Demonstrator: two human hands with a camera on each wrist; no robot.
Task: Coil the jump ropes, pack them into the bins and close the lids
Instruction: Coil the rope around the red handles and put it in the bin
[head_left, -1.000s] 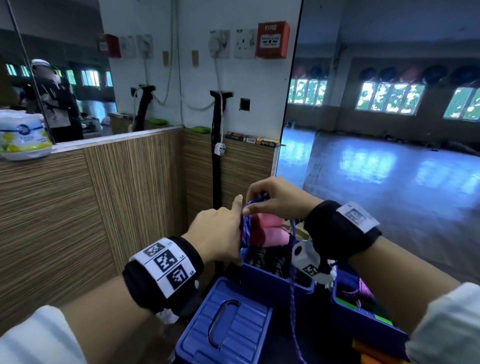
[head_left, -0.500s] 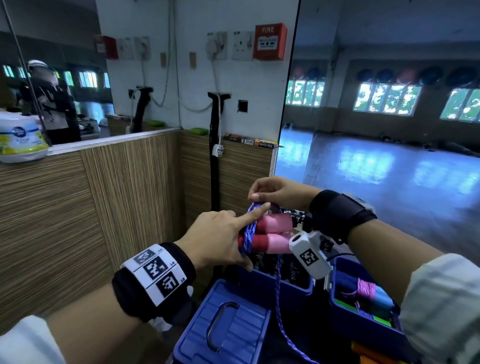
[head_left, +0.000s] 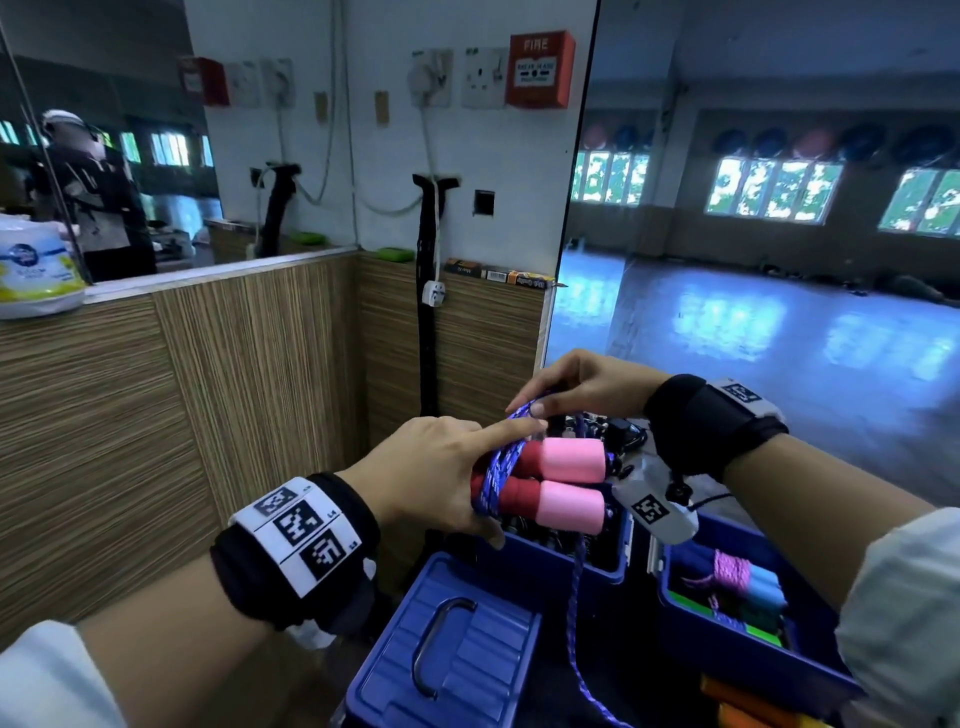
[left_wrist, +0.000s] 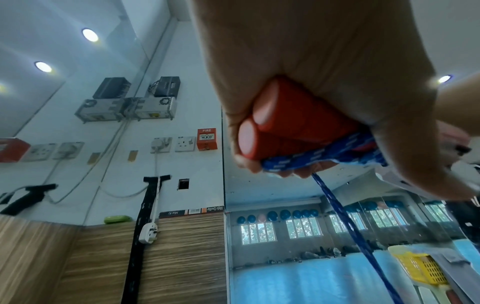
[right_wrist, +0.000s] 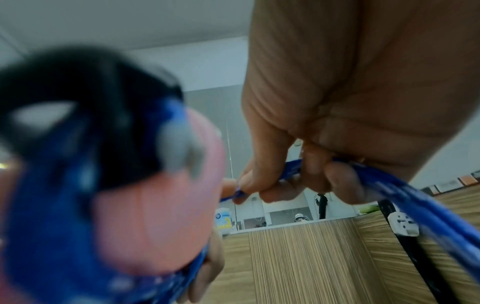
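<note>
Up above the open bin (head_left: 561, 564), two pink-and-red handles (head_left: 558, 480) are held side by side, lying level, with several turns of blue rope (head_left: 501, 470) wound around their red ends. These are gripped by the left hand (head_left: 436, 478), whose lower fingers and thumb are curled round the red ends and the wound turns, while its forefinger is stretched out straight along the top of the coil. Just above the handles, a loop of the rope is pinched by the right hand (head_left: 582, 384), fingers and thumb closed together on the strand; this grip is confirmed in the right wrist view (right_wrist: 293, 181). From the coil, a free length of rope is seen hanging down past the front of the bin, and in the left wrist view (left_wrist: 342, 222) it is seen running downward from under the fingers. Dark items lie inside the bin, too dim to be told. In front of the bin, a blue lid (head_left: 447, 654) with a dark handle is seen lying flat. Right of the bin, a second bin (head_left: 737, 660) stands open, and a rope with pale blue handles and pink cord (head_left: 743, 577) is packed in it.
</note>
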